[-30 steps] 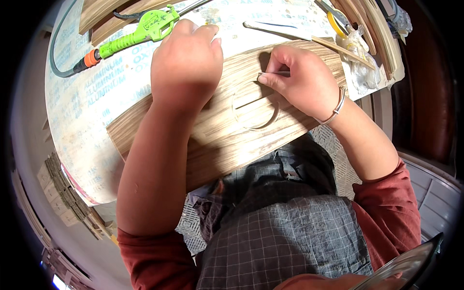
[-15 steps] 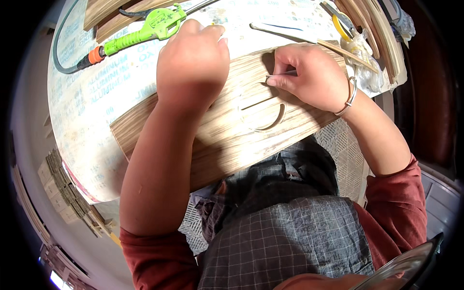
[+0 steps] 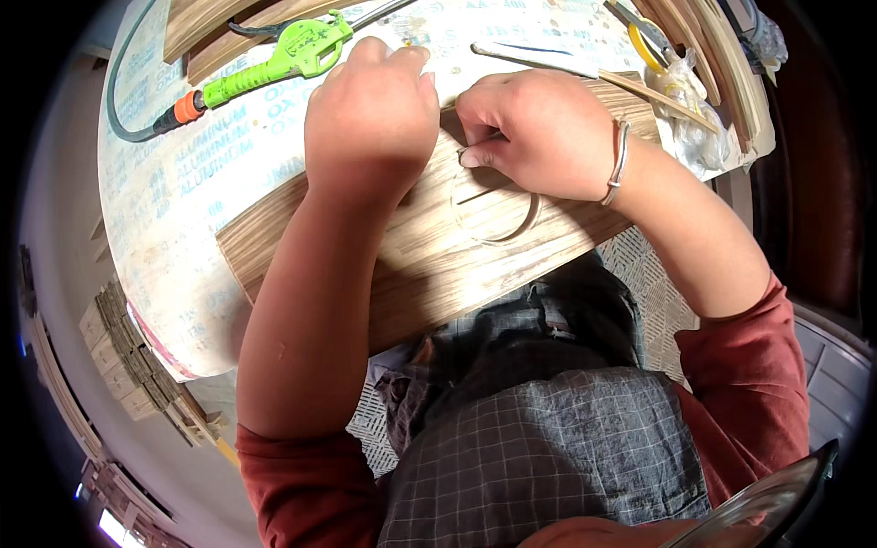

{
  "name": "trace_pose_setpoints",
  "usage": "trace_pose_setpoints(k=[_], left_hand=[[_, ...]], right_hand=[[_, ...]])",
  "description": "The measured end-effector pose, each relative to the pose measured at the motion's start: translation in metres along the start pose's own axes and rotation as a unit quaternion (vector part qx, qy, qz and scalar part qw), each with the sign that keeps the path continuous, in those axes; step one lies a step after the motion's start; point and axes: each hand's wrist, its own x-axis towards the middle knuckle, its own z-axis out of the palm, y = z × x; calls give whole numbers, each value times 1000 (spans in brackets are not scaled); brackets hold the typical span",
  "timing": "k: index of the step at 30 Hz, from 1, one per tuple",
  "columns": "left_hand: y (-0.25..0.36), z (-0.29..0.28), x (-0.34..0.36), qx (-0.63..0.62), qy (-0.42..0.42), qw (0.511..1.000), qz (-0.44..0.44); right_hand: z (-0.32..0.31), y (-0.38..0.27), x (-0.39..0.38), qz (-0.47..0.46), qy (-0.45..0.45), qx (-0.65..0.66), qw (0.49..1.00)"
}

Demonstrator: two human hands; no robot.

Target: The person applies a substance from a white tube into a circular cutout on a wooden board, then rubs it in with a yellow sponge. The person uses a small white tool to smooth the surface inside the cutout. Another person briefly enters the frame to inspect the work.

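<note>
A striped brown wooden board lies slanted on the table in front of me. Thin curved and straight grooves run across its middle, partly shaded. My left hand is closed in a fist at the board's far edge, its fingertips turned away; whatever it grips is hidden. My right hand, with a silver bangle on the wrist, makes a pinch just above the board near the upper end of the grooves. A tiny dark tip shows at its thumb, too small to name.
A green-handled torch-like tool with an orange collar and a hose lies at the far left. Beyond the right hand are a white tube, a thin wooden stick, pliers, yellow tape and a crumpled plastic bag.
My right hand has slid left across the board, toward the left hand, still pinching. The left hand stays closed at nearly the same place.
</note>
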Motion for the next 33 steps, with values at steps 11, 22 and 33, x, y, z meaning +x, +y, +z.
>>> trace_pose_setpoints(k=[11, 22, 33], left_hand=[[11, -14, 4, -40, -47, 996, -70], [8, -13, 5, -53, -57, 992, -102], [5, -9, 4, -24, -32, 996, -76]], right_hand=[[11, -6, 15, -121, 15, 20, 992], [7, -1, 12, -149, -1, -28, 988], [11, 2, 10, -154, 10, -40, 987]])
